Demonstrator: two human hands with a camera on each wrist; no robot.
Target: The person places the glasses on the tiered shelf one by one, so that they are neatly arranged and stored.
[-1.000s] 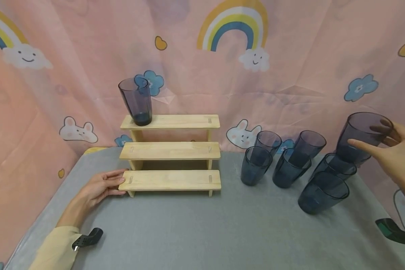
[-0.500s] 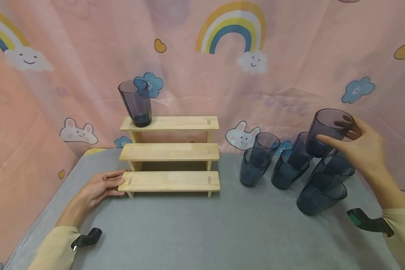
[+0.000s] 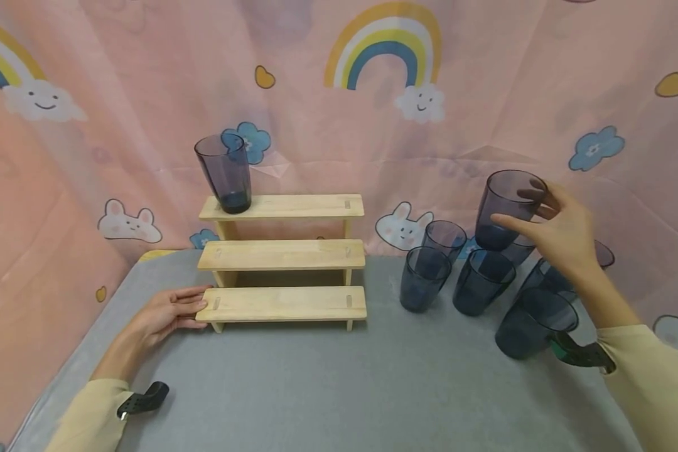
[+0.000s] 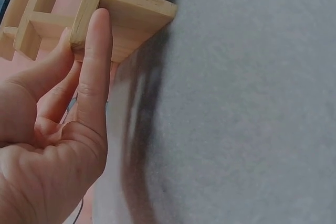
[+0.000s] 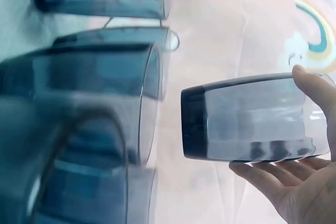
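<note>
My right hand (image 3: 567,232) grips a tinted drinking glass (image 3: 497,216) by its sides, thumb on one side and fingers on the other. In the right wrist view the same glass (image 5: 247,119) hangs in the air, apart from the others. At the left, my left hand (image 3: 166,314) pinches the end of the lowest step of a three-step wooden stand (image 3: 282,304); the left wrist view shows fingers of the left hand (image 4: 68,114) against the end of its board (image 4: 131,6). On the top step's left end stands another tinted glass (image 3: 226,179), upright.
Several more tinted glasses (image 3: 424,282) stand in a group on the grey table cloth (image 3: 316,383), right of the stand; the right arm partly covers some. A pink printed curtain (image 3: 305,144) hangs behind the table and along its sides.
My right hand has carried its glass leftward, from the right edge of the group to above the glasses nearer its middle. The left hand stays at the stand.
</note>
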